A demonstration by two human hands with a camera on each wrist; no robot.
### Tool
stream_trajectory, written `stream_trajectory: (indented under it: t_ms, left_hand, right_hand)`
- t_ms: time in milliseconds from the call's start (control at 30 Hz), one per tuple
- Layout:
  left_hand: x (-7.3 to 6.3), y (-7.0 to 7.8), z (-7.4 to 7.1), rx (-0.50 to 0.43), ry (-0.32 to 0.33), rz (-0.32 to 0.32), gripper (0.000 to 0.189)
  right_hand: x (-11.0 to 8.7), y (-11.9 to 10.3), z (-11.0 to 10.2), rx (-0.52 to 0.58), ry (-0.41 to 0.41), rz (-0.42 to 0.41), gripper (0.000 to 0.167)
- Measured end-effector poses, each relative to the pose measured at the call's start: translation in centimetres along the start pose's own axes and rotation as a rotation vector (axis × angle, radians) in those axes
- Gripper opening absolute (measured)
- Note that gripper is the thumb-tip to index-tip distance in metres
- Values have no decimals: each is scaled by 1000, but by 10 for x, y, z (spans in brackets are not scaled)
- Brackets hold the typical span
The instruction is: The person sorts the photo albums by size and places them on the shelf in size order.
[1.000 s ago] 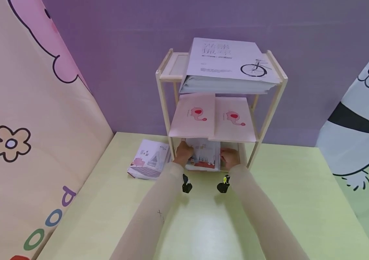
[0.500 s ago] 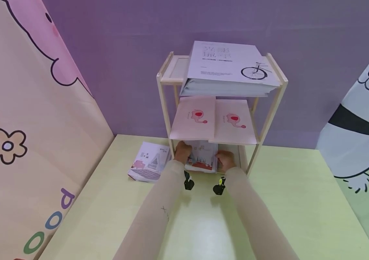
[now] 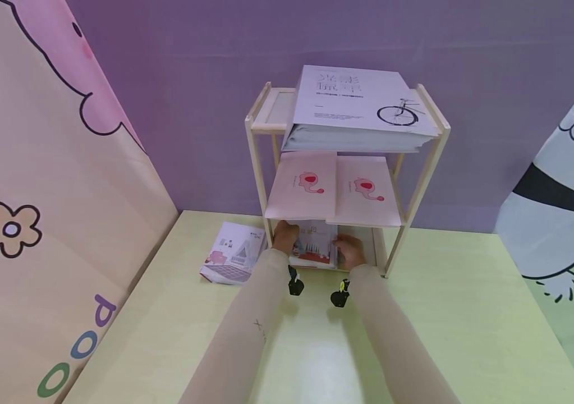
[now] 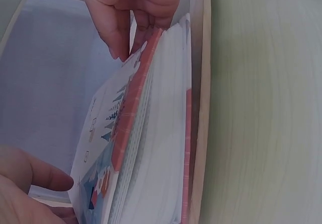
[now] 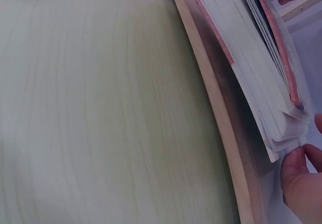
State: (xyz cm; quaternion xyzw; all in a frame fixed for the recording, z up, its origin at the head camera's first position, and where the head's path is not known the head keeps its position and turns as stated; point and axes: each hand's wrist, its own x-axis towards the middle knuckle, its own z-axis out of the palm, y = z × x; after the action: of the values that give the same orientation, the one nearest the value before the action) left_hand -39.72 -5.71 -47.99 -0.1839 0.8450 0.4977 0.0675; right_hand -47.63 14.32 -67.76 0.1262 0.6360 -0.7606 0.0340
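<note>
A thick picture book (image 3: 313, 244) lies on the bottom shelf of a small wooden rack (image 3: 396, 244), its illustrated cover up and red strip toward me. My left hand (image 3: 284, 238) holds its left side, fingertips (image 4: 60, 178) at the cover's edge. On the opposite side my right hand (image 3: 350, 251) grips the book's edge, with the thumb (image 5: 294, 166) at the near corner of the pages. The left wrist view shows the pages (image 4: 156, 128) fanned slightly between the covers. Part of the book's far end is hidden under the middle shelf.
Two pink elephant booklets (image 3: 302, 185) overlap on the middle shelf. A large white bicycle book (image 3: 357, 106) fills most of the top. Another book (image 3: 233, 252) lies on the table (image 3: 458, 320) left of the rack. A purple wall (image 3: 191, 112) stands behind.
My right hand has moved left, in against the book's right edge. The left hand stays at the left side. The head view has shifted slightly.
</note>
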Motion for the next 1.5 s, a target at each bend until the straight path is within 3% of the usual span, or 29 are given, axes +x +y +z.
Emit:
stream_trajectory:
  t_ms: [67,233,300,367,500,600,800,900,1000,1033,1100,1233,1267,1367,1500]
  left_hand:
    - [-1,0,0,-9,-3,-9,43]
    - [-5,-3,0,-33,-13,-25,38]
    - [-5,-4,0,-44,-20,-29,35]
    - [-6,-5,0,-39,-24,-26,32]
    - [-6,-4,-1,1,-25,-15,32]
    - [-6,-3,-2,16,-29,-13,34]
    - [-9,-1,-5,14,-30,-11,34]
    - [-3,-2,-4,14,-29,-17,34]
    - [3,-5,-5,20,-20,12,34]
    - [16,-13,1,24,4,50,33]
    - [25,-18,4,20,13,70,31]
    - [34,-20,10,12,12,24,21]
    - [23,-13,5,3,0,0,18]
    - [4,-8,1,28,14,36,11]
    - [-7,-9,1,98,30,81,7]
  right_hand:
    - [-38,-29,9,-1,-25,16,38]
    - [-147,-112,42,-54,17,139,45]
    - [-150,-113,45,-65,39,149,46]
    - [-138,-101,42,-30,25,109,43]
    - [-77,-47,23,25,-14,26,33]
    - [-47,-21,16,35,-18,38,32]
    - [-38,-17,20,34,-23,36,39]
    - [-59,-35,27,12,-44,24,43]
    - [-97,-66,38,-14,-60,19,46]
    - [-109,-76,42,-32,-52,14,46]
    - [-130,-93,48,-72,-39,17,46]
    - [-155,-114,53,-154,-44,36,49]
    - [-157,-115,53,-171,-49,30,49]
    - [-159,-114,51,-200,-82,9,50]
    - [-163,-112,48,-248,-98,-12,49]
